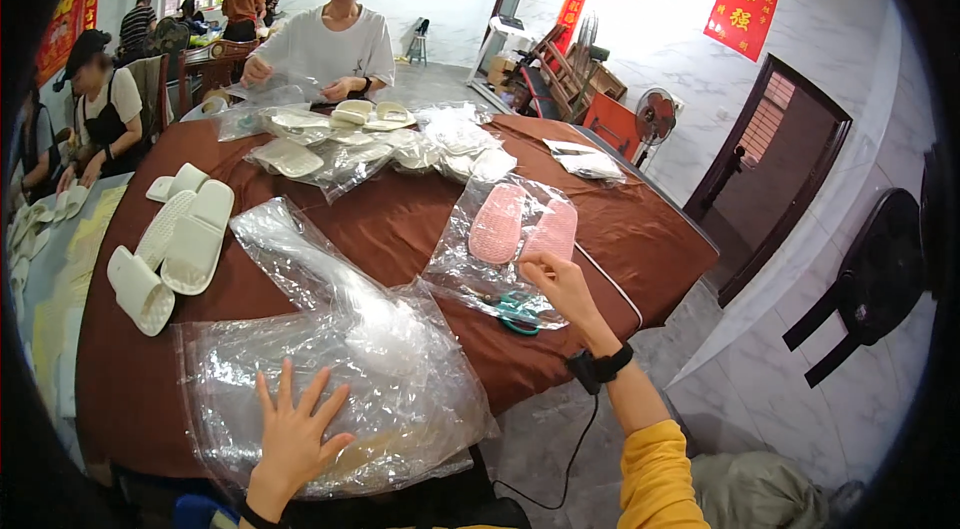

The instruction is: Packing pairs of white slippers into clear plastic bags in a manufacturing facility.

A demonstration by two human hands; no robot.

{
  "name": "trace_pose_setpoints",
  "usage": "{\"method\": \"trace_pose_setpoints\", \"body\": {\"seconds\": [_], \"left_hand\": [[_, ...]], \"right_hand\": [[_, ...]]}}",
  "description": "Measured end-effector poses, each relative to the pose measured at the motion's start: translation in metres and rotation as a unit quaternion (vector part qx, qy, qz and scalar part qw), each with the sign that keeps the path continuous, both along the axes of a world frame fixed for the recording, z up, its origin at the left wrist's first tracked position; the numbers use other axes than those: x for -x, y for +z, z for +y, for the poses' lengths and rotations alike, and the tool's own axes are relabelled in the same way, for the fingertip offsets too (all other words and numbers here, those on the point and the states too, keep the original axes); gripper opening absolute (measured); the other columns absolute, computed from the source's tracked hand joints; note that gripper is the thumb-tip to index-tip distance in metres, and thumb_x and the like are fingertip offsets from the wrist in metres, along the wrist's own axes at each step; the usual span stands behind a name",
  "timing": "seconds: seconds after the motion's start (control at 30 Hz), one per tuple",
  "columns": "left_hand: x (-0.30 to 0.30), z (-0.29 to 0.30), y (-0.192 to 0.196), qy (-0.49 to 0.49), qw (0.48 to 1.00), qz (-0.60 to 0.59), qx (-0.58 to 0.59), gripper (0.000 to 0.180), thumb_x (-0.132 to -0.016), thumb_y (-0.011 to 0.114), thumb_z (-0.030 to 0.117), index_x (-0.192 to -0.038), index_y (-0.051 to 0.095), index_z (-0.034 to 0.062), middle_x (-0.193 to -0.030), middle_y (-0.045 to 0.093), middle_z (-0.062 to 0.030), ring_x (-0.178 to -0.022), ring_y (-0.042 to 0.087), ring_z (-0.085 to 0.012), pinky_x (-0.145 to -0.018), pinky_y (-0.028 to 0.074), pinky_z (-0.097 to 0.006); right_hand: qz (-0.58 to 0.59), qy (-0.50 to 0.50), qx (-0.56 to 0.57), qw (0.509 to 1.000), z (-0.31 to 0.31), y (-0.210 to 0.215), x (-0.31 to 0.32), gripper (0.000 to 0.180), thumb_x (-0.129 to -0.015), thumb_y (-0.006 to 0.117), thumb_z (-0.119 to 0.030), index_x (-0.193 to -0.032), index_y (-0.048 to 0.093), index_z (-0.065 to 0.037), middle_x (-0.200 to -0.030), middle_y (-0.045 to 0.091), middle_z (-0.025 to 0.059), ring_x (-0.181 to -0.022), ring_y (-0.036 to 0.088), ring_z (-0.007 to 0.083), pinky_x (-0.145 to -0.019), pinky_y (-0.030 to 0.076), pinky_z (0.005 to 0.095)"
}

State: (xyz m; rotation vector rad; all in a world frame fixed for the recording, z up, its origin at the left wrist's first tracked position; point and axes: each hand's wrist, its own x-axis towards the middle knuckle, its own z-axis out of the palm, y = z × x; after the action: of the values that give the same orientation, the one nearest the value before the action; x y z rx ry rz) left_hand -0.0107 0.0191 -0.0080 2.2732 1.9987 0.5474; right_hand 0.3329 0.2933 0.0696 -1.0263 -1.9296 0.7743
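My left hand (295, 437) lies flat with spread fingers on a stack of large clear plastic bags (400, 384) at the near edge of the table. To its right, my right hand (560, 287) has its fingers pinched at a clear plastic bag (455, 254) holding a pair of pink textured slippers (497, 224). Its fingertips cover the lower end of the right slipper. Teal-handled scissors (518, 312) lie just below, partly under the film. A dark strap with a small box sits on my right wrist.
White slippers (200, 234) lie loose at the left of the brown-covered table (640, 229). A pile of bagged white slippers (460, 144) is at the far side, where a person (340, 49) in a white shirt handles plastic. A cable (570, 459) hangs from my right wrist. Other people work behind.
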Motion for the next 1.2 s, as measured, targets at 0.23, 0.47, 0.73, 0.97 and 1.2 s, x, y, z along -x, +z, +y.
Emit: {"method": "trace_pose_setpoints", "body": {"seconds": [0.23,0.47,0.73,0.97,1.2], "left_hand": [[-0.002,0.0,0.021,0.021,0.998,0.016,0.056,0.063,-0.087,0.061,0.047,-0.143,0.049,0.0221,-0.154,0.036,-0.0075,-0.145,0.018,-0.0445,-0.113,0.011,-0.069],[-0.001,-0.004,0.012,0.034,0.998,0.021,0.047,0.076,-0.077,0.071,0.042,-0.145,0.046,0.0221,-0.156,0.032,-0.0035,-0.147,0.014,-0.0416,-0.114,0.011,-0.069],[-0.008,0.001,0.018,0.052,0.995,0.02,0.082,0.068,-0.078,0.067,0.052,-0.137,0.056,0.0217,-0.153,0.04,-0.0047,-0.146,0.019,-0.0438,-0.114,0.011,-0.069],[-0.005,-0.004,0.017,0.066,0.994,-0.001,0.089,0.068,-0.076,0.068,0.053,-0.137,0.056,0.0242,-0.153,0.039,-0.0028,-0.146,0.019,-0.0432,-0.113,0.011,-0.07],[0.001,-0.004,-0.001,0.037,0.997,-0.063,0.024,0.068,-0.081,0.065,0.054,-0.141,0.05,0.0258,-0.156,0.034,-0.0044,-0.147,0.017,-0.0424,-0.112,0.01,-0.072]], "right_hand": [[-0.111,-0.101,-0.14,0.979,0.084,-0.01,-0.038,0.018,-0.089,0.066,-0.015,-0.1,0.072,-0.002,-0.099,0.069,0.0178,-0.089,0.069,0.0302,-0.08,0.055,0.0349],[-0.166,-0.213,-0.098,0.958,0.229,-0.01,-0.083,0.036,-0.094,0.059,-0.028,-0.118,0.067,-0.002,-0.121,0.065,0.0173,-0.115,0.061,0.0269,-0.098,0.047,0.0349],[-0.243,-0.132,0.019,0.961,0.287,-0.012,-0.013,0.066,-0.088,0.057,-0.061,-0.115,0.068,-0.001,-0.11,0.068,0.0203,-0.108,0.063,0.0316,-0.092,0.049,0.0351],[-0.059,0.006,0.237,0.97,0.272,0.025,0.013,0.031,-0.091,0.068,-0.032,-0.102,0.071,-0.003,-0.083,0.063,-0.0043,-0.069,0.055,0.0059,-0.059,0.044,0.0234],[0.119,0.094,0.009,0.988,0.236,0.172,0.025,0.037,-0.096,0.06,-0.033,-0.113,0.065,-0.001,-0.106,0.066,0.003,-0.096,0.061,0.0119,-0.084,0.049,0.0287]]}}
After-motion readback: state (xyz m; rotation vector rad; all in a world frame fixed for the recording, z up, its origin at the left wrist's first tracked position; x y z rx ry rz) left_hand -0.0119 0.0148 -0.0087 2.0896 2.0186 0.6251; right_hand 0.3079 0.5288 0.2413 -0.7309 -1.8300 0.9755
